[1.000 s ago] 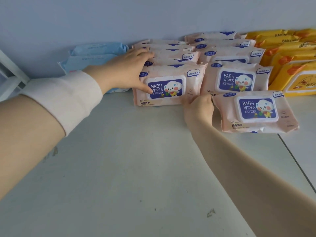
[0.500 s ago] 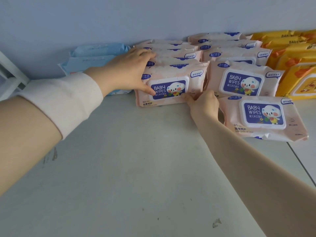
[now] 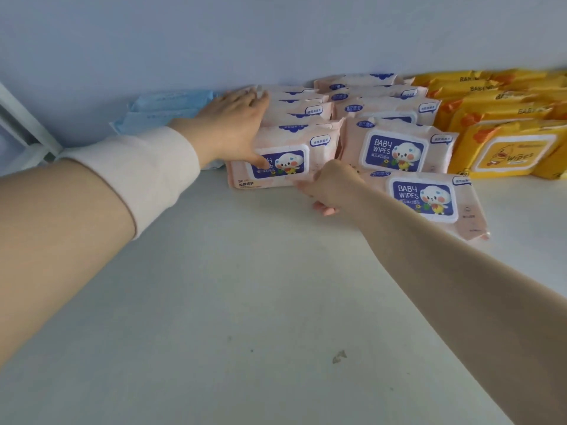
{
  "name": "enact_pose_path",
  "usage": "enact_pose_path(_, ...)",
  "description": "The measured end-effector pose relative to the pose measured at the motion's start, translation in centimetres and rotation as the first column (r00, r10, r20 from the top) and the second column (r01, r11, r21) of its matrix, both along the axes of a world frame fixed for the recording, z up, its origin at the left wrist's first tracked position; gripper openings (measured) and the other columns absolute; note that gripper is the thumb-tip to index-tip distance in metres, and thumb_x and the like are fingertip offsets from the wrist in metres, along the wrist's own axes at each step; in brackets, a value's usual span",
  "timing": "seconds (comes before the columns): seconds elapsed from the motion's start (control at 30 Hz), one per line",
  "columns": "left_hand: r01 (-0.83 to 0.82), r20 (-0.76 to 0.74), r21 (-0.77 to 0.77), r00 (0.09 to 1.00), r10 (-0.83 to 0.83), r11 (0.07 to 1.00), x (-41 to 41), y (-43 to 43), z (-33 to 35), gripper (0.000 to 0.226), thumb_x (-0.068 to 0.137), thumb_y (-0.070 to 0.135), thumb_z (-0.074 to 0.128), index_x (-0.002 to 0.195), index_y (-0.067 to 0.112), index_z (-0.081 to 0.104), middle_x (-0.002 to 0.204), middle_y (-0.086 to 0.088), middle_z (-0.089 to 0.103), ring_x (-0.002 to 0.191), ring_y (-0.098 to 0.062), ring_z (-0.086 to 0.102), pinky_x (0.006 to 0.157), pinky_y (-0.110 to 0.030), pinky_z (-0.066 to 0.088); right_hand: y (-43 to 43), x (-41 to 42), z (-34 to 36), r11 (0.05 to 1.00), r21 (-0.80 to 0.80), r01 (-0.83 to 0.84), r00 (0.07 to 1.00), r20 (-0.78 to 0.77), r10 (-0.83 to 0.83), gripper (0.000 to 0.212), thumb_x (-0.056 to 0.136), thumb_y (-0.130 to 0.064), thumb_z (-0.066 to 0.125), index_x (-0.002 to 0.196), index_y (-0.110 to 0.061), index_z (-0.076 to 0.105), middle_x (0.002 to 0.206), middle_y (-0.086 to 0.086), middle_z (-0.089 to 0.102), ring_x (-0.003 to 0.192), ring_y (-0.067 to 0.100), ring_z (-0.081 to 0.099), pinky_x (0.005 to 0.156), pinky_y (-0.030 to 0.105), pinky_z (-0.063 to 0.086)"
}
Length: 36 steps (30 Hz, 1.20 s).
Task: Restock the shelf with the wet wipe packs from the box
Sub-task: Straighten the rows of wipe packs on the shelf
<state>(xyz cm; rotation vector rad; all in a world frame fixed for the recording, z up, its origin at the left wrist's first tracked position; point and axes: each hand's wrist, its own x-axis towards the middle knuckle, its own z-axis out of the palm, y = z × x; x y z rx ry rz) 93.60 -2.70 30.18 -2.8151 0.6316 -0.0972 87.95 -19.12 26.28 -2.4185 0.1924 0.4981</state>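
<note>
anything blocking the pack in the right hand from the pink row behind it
Nothing visible. The loose pink pack held by the right hand lies directly in front of the right pink row. The left hand rests on the left pink row, off to the side.

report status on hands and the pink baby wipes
left hand spread open on left pink stack. right hand grips loose pink baby wipes pack by its left end. nothing in the way.

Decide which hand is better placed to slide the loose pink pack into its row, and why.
Right. The right hand grips the loose pink pack at its left end, just before the right pink row. The left hand lies spread on the left pink row, away from it.
</note>
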Motion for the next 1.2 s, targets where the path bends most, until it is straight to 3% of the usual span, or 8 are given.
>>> enact_pose_path(0.1,0.082,0.117,-0.016,0.990,-0.079,0.997,-2.0,-2.5,2.2,0.095,0.069,0.052,0.071,0.143,0.011,0.028,0.145,-0.014,0.038,0.130,-0.032,0.038,0.106,-0.043,0.029,-3.7,-0.8,3.8,0.980,0.074,-0.182,0.983,0.003,0.182,0.037,0.088,-0.041,0.059,0.100,-0.007,0.062,0.079,-0.003,0.064,0.065,0.013,0.061,0.060,0.022,0.050)
enact_pose_path(0.2,0.042,0.094,0.055,0.994,-0.048,0.998,-4.1,-5.9,3.8,0.071,0.075,0.054,0.065,0.134,0.019,0.043,0.132,-0.008,0.053,0.117,-0.032,0.051,0.090,-0.039,0.039,-9.0,-0.7,7.4,0.952,-0.179,-0.250,0.958,0.096,0.270,0.041,0.088,-0.041,0.059,0.111,-0.007,0.061,0.088,0.002,0.068,0.075,0.018,0.064,0.062,0.024,0.050)
enact_pose_path(0.33,-0.113,-0.221,0.203,0.962,0.158,0.973,-6.4,-12.0,3.9,0.063,0.082,0.053,0.058,0.132,0.016,0.046,0.127,-0.006,0.056,0.114,-0.028,0.052,0.085,-0.032,0.040,-16.4,-0.5,7.5,0.633,-0.728,-0.263,0.902,0.048,0.429,0.055,0.089,-0.048,0.053,0.125,-0.007,0.056,0.110,0.009,0.064,0.102,0.025,0.057,0.088,0.032,0.046)
enact_pose_path(0.57,-0.263,-0.430,0.252,0.832,0.351,0.931,-7.0,-16.8,1.0,0.066,0.084,0.051,0.055,0.134,0.010,0.044,0.137,-0.006,0.048,0.121,-0.026,0.048,0.101,-0.036,0.039,-24.2,-1.2,5.4,0.364,-0.864,-0.346,0.900,-0.197,0.390,0.053,0.089,-0.047,0.055,0.130,-0.014,0.050,0.122,0.005,0.056,0.119,0.027,0.052,0.092,0.038,0.047)
enact_pose_path(0.67,-0.298,-0.432,0.190,0.830,0.352,0.936,-6.6,-16.9,-0.3,0.062,0.086,0.050,0.055,0.133,0.010,0.044,0.133,-0.007,0.052,0.118,-0.027,0.050,0.101,-0.037,0.040,-24.6,-1.1,3.4,0.435,-0.839,-0.326,0.900,-0.134,0.415,0.035,0.095,-0.033,0.051,0.122,-0.010,0.052,0.107,0.006,0.055,0.111,0.026,0.055,0.090,0.037,0.046)
enact_pose_path(0.83,-0.428,-0.453,-0.424,0.863,0.222,0.798,-5.8,-17.6,-2.4,0.045,0.092,0.041,0.049,0.129,0.015,0.048,0.117,-0.005,0.061,0.079,-0.015,0.052,0.069,-0.026,0.041,-22.3,-1.3,-0.1,0.971,-0.227,-0.080,0.997,-0.003,0.081,0.034,0.096,-0.044,0.042,0.099,-0.011,0.046,0.087,0.006,0.058,0.063,0.017,0.056,0.049,0.023,0.042)
enact_pose_path(1.07,-0.471,-0.446,-0.700,0.875,0.187,0.537,-4.1,-17.1,-3.7,0.055,0.078,0.038,0.069,0.124,0.014,0.052,0.120,-0.005,0.062,0.105,-0.024,0.061,0.074,-0.032,0.051,-20.4,-1.3,-3.6,0.977,0.167,0.135,0.922,0.340,-0.185,0.076,0.067,-0.043,0.079,0.128,-0.019,0.041,0.123,0.004,0.054,0.104,0.021,0.053,0.080,0.033,0.049)
enact_pose_path(1.2,-0.242,-0.160,-0.698,0.970,0.183,0.674,-3.2,-16.1,-2.6,0.085,0.067,0.040,0.078,0.136,0.015,0.035,0.126,-0.001,0.052,0.113,-0.019,0.051,0.086,-0.029,0.040,-20.1,-0.6,-3.7,0.996,0.077,0.052,0.711,0.697,-0.091,0.073,0.067,-0.033,0.082,0.126,-0.011,0.045,0.130,0.013,0.043,0.117,0.027,0.045,0.090,0.032,0.046)
